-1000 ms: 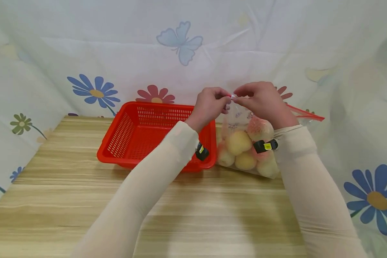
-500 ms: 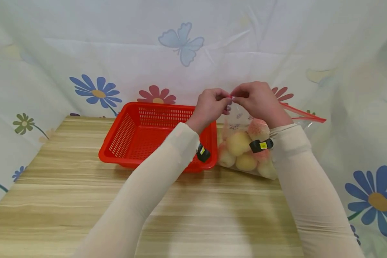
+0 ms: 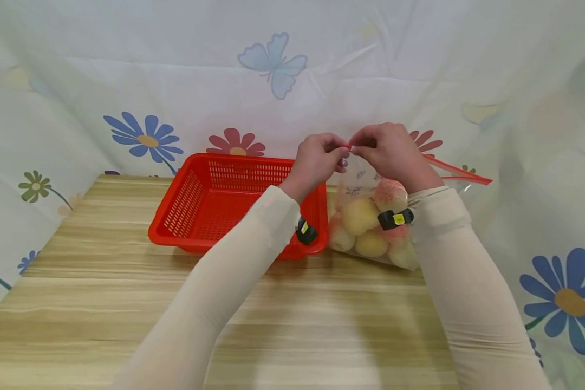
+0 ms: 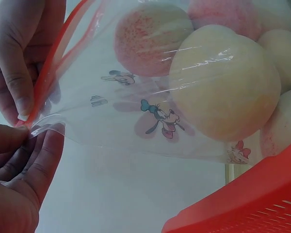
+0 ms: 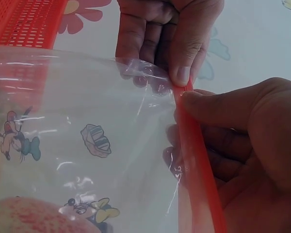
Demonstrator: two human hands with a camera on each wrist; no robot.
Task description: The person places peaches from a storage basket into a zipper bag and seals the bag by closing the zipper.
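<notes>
Several pale yellow and pink peaches fill a clear zip bag printed with cartoon figures. The bag stands on the table with a red zip strip along its mouth. My left hand pinches the left end of that strip between thumb and fingers. Right beside it, my right hand pinches the same strip, thumb tip meeting the left thumb in the right wrist view. To the right of my right wrist the strip's other end sticks out, its two edges spread apart. My right forearm hides part of the bag.
A red plastic basket with slotted walls stands left of the bag, close against it, partly behind my left forearm. The wood-grain table extends in front. A flower-printed cloth hangs behind and at both sides.
My right hand has shifted slightly left along the strip, bringing its fingertips up to those of my left hand. From half a second ago to now, both hands look nearly still.
</notes>
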